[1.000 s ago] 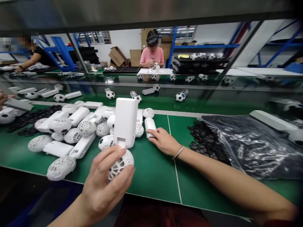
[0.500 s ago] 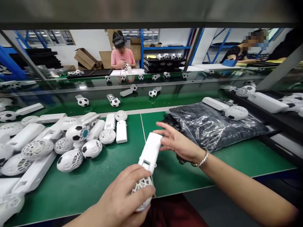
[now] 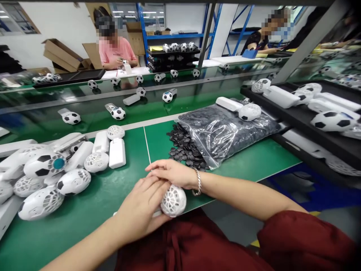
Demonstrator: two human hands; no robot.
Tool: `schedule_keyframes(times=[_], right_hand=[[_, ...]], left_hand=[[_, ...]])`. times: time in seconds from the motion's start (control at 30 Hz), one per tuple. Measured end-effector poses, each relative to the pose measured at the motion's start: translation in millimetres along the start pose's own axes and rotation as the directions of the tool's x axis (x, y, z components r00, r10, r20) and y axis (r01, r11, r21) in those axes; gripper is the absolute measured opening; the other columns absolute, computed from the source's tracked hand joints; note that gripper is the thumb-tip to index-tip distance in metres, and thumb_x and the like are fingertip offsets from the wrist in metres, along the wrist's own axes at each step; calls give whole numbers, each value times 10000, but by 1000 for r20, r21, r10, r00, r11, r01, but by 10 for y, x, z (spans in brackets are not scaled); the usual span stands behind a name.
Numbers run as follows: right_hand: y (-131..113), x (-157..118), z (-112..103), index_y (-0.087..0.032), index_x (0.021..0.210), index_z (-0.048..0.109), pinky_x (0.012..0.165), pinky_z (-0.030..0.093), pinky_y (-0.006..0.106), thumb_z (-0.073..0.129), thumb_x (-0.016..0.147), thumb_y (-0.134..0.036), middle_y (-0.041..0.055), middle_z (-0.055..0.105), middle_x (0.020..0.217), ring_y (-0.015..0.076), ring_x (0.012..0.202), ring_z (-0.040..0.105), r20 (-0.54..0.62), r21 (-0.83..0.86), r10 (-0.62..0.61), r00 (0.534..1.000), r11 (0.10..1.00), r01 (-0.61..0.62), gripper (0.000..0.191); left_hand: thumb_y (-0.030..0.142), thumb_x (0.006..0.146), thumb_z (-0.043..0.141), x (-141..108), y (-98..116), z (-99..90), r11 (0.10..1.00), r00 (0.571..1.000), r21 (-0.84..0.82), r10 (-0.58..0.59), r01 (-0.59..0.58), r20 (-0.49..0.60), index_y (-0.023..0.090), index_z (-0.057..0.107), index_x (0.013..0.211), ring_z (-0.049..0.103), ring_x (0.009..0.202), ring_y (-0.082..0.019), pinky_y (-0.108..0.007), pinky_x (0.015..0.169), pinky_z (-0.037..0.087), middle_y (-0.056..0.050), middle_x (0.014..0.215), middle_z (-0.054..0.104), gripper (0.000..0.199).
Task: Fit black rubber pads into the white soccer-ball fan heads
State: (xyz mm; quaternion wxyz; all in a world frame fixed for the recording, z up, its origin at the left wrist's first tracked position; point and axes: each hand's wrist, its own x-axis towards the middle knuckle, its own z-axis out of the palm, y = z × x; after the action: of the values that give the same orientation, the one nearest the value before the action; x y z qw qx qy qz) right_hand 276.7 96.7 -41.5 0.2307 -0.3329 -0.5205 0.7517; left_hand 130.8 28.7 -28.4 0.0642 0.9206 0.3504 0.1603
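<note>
A white handheld fan [image 3: 174, 201] with a round, web-patterned grille lies sideways at the table's front edge, its head toward the right. My left hand [image 3: 142, 205] is wrapped over its handle, which is mostly hidden. From the far side my right hand [image 3: 173, 172] closes against the same fan, its fingers reaching left behind my left fingers; the right thumb is out of sight. Just beyond my right hand, loose black pieces [image 3: 187, 148] spill from a clear plastic bag [image 3: 225, 130]. Another white fan [image 3: 249, 111] rests on top of that bag.
Many white football-patterned fans [image 3: 73, 181] are heaped on the green table [image 3: 93, 222] at left. Black trays [image 3: 293, 116] holding more fans stand at right. Across the belt [image 3: 149, 109], which carries spaced fans, one person [image 3: 117, 52] works; another person [image 3: 255, 39] sits farther right.
The fan has turned from handle pointing away to lying sideways, grille rightward. My right hand has come in from beside the handle to meet my left hand. The view has shifted.
</note>
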Motion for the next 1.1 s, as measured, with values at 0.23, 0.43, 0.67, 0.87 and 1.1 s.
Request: schedule_keyframes(times=[0.23,0.43,0.67,0.87,1.1], right_hand=[[-293,-212,-611,-146,874,651,827,429,304,533,814,-159,61,622,891,151,858,559,-72,-931,-501,863,343,121,133],[-320,-164,-760,-166,866,676,806,417,274,480,867,-201,59,625,897,166,899,554,-11,-995,-425,905,94,33,199],[-264,71,-763,-182,827,667,684,399,260,568,822,-315,59,625,861,189,863,564,-100,-994,-335,937,0,-106,166],[-296,90,-739,-173,783,607,599,352,235,639,766,-287,31,607,818,156,762,550,-91,-996,-286,954,23,-88,120],[-262,-63,-722,-149,803,586,636,381,229,611,779,-176,28,596,790,130,707,531,3,-997,-266,964,69,23,44]], left_hand=[[361,797,537,-11,-192,-47,937,927,43,-350,347,136,147,342,1308,594,975,-261,-385,807,489,-128,1109,601,588],[464,821,477,-22,-373,-31,906,898,128,-418,403,135,126,170,1390,564,1054,-285,-383,793,491,-154,1219,544,729],[505,818,457,78,-366,-93,903,861,89,-428,420,275,182,198,1375,599,983,-286,-366,742,492,-118,1153,592,694],[488,789,509,129,-432,-90,882,864,111,-471,458,179,195,214,1382,570,953,-277,-344,730,471,-100,1052,555,725],[460,757,556,123,-451,-57,851,838,37,-523,524,157,272,230,1370,579,860,-226,-280,620,450,-47,1081,489,720]])
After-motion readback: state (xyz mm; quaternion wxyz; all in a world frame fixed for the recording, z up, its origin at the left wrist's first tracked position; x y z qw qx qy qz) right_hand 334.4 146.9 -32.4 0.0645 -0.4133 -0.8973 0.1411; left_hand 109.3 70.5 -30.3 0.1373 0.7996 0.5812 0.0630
